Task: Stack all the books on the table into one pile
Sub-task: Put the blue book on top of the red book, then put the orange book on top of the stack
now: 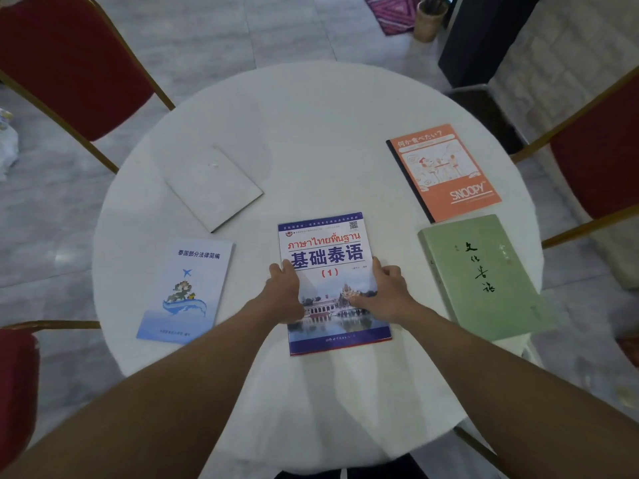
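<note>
Your left hand [284,284] & right hand [384,288] are pressing flat, grip apart, on ctr Thai textbook [332,271]; keep it squared as pile base.

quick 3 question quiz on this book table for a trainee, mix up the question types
1. True or false: both hands rest on the Thai textbook.
2. How many books lie on the table?
3. Which book lies right of the textbook, nearest the person? A) orange Snoopy notebook B) green book C) grey book

Key: 1 true: left hand and right hand sit on its side edges. 2 five, counting the pale blue booklet; none stacked. 3 B.
</note>
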